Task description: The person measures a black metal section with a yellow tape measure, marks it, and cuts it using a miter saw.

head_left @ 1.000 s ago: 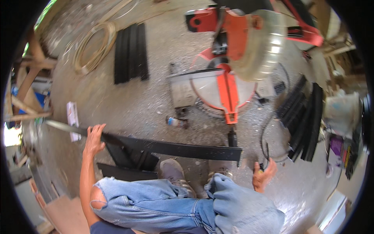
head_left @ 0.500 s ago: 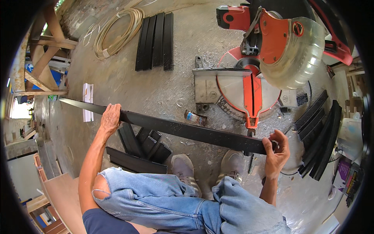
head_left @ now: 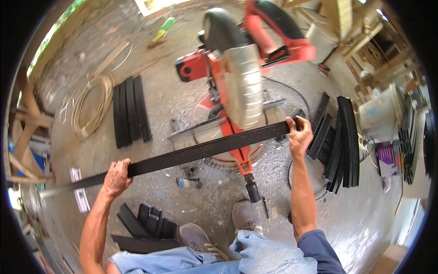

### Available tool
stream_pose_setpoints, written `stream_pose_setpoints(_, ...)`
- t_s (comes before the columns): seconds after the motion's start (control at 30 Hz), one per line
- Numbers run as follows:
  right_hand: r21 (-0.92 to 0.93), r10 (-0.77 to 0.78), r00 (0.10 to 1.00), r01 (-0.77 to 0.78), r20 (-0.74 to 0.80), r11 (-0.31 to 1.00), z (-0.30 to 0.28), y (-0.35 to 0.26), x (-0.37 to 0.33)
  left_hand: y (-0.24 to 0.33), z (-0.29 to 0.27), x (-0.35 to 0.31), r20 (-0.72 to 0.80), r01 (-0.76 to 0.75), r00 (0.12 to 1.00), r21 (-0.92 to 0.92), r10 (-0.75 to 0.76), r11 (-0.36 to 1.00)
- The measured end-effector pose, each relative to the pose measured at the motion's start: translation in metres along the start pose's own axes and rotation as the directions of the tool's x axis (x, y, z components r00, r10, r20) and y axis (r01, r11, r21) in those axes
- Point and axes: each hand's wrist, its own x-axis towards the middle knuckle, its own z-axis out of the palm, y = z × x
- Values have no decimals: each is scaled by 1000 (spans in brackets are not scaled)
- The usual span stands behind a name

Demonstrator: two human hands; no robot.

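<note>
A long black strip point(head_left: 205, 149) is held level across in front of me, its right end higher in the picture than its left. My left hand point(head_left: 117, 178) is closed around it toward the left, and the far left end runs on past that hand. At the right end, my right hand point(head_left: 299, 136) grips the strip between thumb and fingers. The strip passes over the base of a red and black miter saw point(head_left: 242, 153), whose head is raised behind it; I cannot tell whether they touch. A clear ribbed blade guard point(head_left: 246, 86) covers the saw's blade.
Black strips point(head_left: 132, 112) lie side by side at the far left, near a coil of tan hose point(head_left: 83, 132). Short black pieces point(head_left: 146, 223) sit by my feet. More long black pieces point(head_left: 344, 141) lie at right, beside a whitish bucket point(head_left: 381, 112) and a purple box point(head_left: 387, 160).
Both hands have carried the strip farther from me and its right end has swung up, bringing it over the saw base. The view has also turned, shifting the saw leftward.
</note>
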Motion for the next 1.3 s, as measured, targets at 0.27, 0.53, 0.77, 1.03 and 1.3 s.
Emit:
stream_pose_setpoints(0.27,-75,30,999,-33,-44,997,34,65,47,28,22,56,74,9,997,-132,1,991)
stream_pose_setpoints(0.53,-28,118,991,-120,-64,992,45,102,83,42,21,93,21,22,1000,-275,-16,961)
stream_pose_setpoints(0.77,21,103,991,-102,-89,995,51,115,102,57,17,104,-36,-26,999,-350,14,936)
stream_pose_setpoints(1.03,21,129,991,-128,-45,992,50,120,109,62,19,107,-149,-139,984,-334,94,932)
stream_pose_setpoints(1.3,38,263,964,-264,30,964,51,109,114,59,19,106,-77,-145,988,-230,131,962)
